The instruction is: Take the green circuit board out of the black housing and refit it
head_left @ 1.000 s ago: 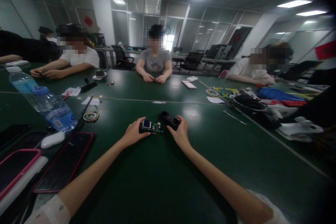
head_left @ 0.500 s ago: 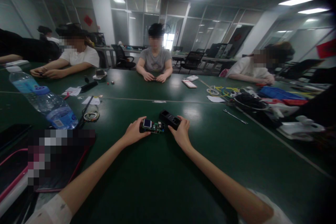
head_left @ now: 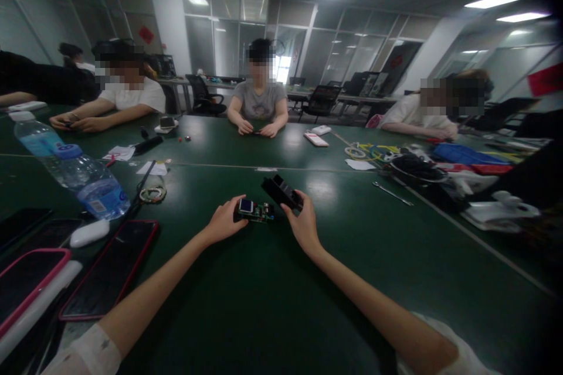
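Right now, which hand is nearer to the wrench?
Right. The right hand, holding the black case, is to the left of the wrench; the left hand, gripping the circuit board, is farther left.

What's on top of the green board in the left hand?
A small screen sits on the green board, with tiny parts beside it, too small to name. The left hand partly hides the screen's end.

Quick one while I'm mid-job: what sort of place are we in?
Probably an office used as an electronics workroom: glass partitions and a black office chair stand beyond the green table, and the left hand holds a circuit board with a small screen.
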A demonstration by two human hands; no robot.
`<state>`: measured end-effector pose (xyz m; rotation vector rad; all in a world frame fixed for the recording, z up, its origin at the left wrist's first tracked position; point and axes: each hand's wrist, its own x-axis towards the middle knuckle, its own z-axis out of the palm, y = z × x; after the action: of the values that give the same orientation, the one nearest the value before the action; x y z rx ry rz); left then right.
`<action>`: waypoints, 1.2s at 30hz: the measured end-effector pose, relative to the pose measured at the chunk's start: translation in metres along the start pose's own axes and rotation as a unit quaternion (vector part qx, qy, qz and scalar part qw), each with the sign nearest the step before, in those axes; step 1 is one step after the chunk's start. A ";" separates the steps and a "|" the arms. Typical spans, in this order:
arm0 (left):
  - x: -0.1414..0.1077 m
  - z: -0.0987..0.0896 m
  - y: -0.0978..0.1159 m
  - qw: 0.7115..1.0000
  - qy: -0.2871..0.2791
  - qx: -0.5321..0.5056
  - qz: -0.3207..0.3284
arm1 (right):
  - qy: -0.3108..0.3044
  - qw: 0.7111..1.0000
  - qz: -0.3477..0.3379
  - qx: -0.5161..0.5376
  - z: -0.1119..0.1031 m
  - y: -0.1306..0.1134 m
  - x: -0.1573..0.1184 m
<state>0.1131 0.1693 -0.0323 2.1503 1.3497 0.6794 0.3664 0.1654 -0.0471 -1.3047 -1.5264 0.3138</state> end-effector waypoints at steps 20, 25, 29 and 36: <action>0.002 0.004 -0.002 0.999 0.027 0.008 0.031 | -0.173 0.978 -0.118 0.005 0.001 -0.026 -0.005; 0.003 0.007 -0.008 0.998 0.047 -0.010 0.044 | -0.205 0.971 -0.124 -0.001 0.003 -0.021 -0.005; 0.001 0.007 -0.009 0.998 0.056 -0.023 0.032 | -0.243 0.963 -0.115 -0.015 0.004 -0.018 -0.004; -0.002 0.004 -0.003 0.999 0.043 -0.010 -0.003 | -0.264 0.957 -0.118 -0.014 0.004 -0.019 -0.005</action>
<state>0.1127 0.1685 -0.0375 2.1228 1.3857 0.7878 0.3517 0.1557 -0.0373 -1.0914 -2.1209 0.5151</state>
